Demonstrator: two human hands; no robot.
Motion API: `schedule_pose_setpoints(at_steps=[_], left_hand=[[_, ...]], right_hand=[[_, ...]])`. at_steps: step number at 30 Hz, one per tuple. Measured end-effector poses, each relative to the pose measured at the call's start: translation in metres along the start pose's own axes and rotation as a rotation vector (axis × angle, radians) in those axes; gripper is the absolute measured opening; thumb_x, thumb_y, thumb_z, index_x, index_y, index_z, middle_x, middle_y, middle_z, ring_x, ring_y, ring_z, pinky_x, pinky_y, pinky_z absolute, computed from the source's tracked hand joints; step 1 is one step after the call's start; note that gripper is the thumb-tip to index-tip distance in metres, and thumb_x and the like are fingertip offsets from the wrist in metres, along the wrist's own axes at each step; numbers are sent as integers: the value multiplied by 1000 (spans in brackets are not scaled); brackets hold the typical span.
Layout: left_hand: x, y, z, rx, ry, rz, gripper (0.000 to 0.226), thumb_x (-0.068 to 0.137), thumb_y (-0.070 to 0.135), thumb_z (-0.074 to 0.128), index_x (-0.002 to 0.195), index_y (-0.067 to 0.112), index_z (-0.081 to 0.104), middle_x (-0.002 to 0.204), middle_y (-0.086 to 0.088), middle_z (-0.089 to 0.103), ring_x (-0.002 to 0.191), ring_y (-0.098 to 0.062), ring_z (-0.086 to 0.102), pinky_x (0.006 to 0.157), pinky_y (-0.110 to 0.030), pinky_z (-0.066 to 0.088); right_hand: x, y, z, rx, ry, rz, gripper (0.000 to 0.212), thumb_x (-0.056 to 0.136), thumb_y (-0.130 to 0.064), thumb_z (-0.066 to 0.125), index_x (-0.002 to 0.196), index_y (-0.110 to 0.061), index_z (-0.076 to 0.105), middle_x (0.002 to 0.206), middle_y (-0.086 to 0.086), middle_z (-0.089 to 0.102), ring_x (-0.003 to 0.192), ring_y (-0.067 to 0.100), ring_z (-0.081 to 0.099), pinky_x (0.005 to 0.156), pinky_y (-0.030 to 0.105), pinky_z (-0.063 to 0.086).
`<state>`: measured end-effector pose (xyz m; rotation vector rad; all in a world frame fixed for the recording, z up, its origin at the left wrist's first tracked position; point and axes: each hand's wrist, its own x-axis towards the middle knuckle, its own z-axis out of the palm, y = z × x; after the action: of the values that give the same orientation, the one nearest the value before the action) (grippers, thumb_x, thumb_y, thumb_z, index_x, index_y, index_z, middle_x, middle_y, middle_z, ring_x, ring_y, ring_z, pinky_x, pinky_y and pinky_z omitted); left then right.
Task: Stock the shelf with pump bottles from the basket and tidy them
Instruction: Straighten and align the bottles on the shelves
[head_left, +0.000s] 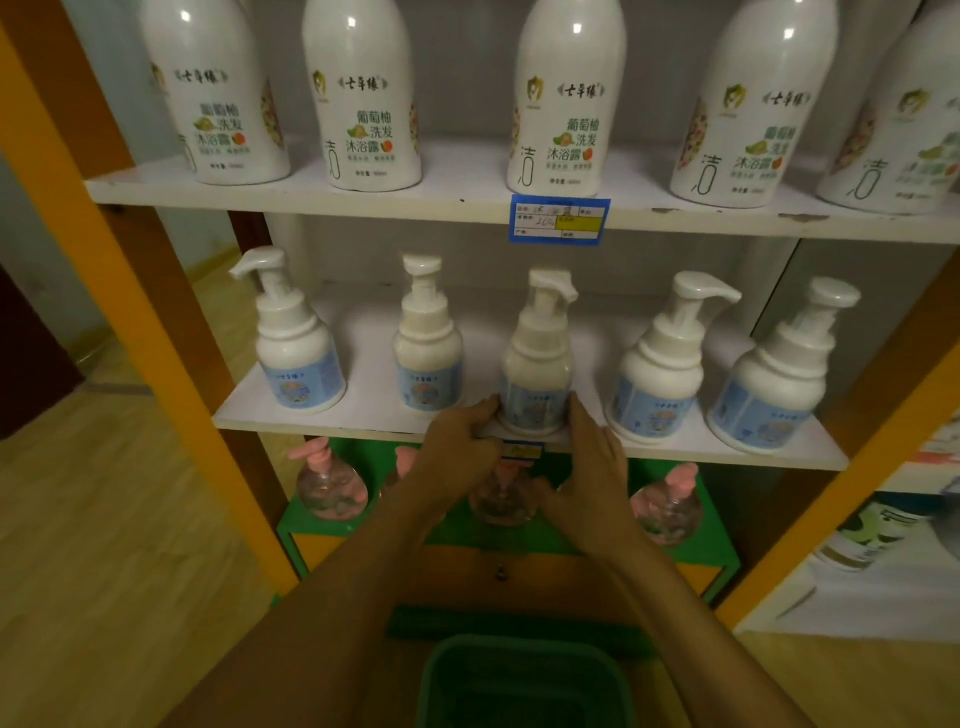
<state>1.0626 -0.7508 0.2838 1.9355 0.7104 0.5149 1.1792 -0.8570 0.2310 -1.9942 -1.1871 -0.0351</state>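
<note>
Both hands close their grip on the base of the middle pump bottle (537, 364): the left hand (457, 457) curls its thumb and fingers against the bottle's left side, and the right hand (587, 478) does the same on its right. The bottle stands upright at the front edge of the middle shelf (363, 415), a flat white board with a chipped edge. It is smooth white plastic, round-shouldered, with a stepped collar, a curved pump head under a clear cap, and a pale blue label around its lower half. Four matching bottles share the row, two on either side, spaced apart, their nozzles turned in different directions. The upper shelf (415, 200) carries tall glossy white bottles (363, 104) and a blue price tag (560, 219). Below, clear round bottles with pink pumps (332, 483) stand on a green shelf. A green plastic basket (524, 686) sits underneath the forearms.
</note>
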Motion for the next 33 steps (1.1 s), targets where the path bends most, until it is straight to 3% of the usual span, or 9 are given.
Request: schedule_pose_setpoints(at_steps=[3, 5, 9, 12, 14, 19, 23, 26, 33], left_hand=[[-1, -1, 2, 14, 33, 44, 57, 81, -4, 55, 134, 18, 54, 121, 4, 64, 108, -5, 53, 70, 10, 35], [-1, -3, 5, 33, 64, 53, 53, 82, 0, 57, 130, 23, 58, 115, 11, 64, 106, -3, 55, 76, 9, 37], [-6, -6, 11, -60, 119, 27, 54, 76, 9, 55, 125, 29, 60, 116, 9, 68, 106, -7, 61, 97, -28, 50], [-23, -4, 14, -60, 353, 79, 41, 84, 2, 54, 123, 14, 62, 114, 11, 62, 99, -1, 57, 85, -4, 44], [-35, -8, 16, -56, 517, 125, 33, 87, 0, 55, 116, 13, 65, 101, 17, 61, 85, 11, 57, 79, -2, 44], [-43, -23, 2, -106, 698, 143, 31, 87, -2, 56, 113, 14, 61, 100, 13, 60, 87, 12, 54, 78, -2, 41], [-37, -24, -24, -152, 661, 149, 33, 91, 3, 53, 118, 21, 52, 108, -4, 63, 93, -6, 60, 83, -17, 51], [-33, -18, -33, -227, 560, 95, 41, 96, 5, 45, 128, 29, 43, 118, -13, 64, 104, -25, 62, 92, -35, 53], [-21, -32, -40, -334, 401, 42, 47, 95, 0, 41, 138, 18, 45, 127, 5, 59, 112, -4, 59, 98, -22, 49]], right_hand=[[-1, 0, -2, 6, -7, -4, 94, 74, -55, 56, 150, -20, 15, 152, -3, 33, 140, 19, 29, 116, 44, 19], [-1, 0, -4, 31, -11, -6, 92, 77, -45, 65, 151, -20, 15, 153, -3, 31, 140, 18, 26, 117, 44, 18], [-8, -6, 1, 106, 82, 52, 90, 80, -32, 71, 150, -19, 16, 153, 1, 30, 141, 20, 24, 117, 43, 22], [-14, -27, 6, 205, 357, 92, 72, 78, -21, 71, 140, -12, 36, 137, 7, 47, 125, 14, 41, 104, 28, 37], [-15, -43, 11, 168, 465, -36, 57, 77, -13, 67, 130, -9, 45, 119, 9, 55, 108, 5, 42, 95, 12, 33], [-5, -92, 31, 271, 285, -183, 44, 86, -23, 47, 128, -9, 47, 120, 5, 54, 109, 3, 47, 92, 8, 38], [9, -116, 47, 387, 153, -85, 51, 89, -17, 52, 138, -11, 39, 133, 6, 51, 121, 16, 51, 100, 33, 47], [21, -122, 50, 485, 102, -2, 54, 89, -9, 57, 139, -14, 37, 136, 2, 50, 124, 12, 50, 104, 29, 44], [34, -110, 59, 499, -15, 75, 62, 85, -18, 63, 141, -22, 35, 136, -2, 52, 123, 14, 52, 102, 40, 47]])
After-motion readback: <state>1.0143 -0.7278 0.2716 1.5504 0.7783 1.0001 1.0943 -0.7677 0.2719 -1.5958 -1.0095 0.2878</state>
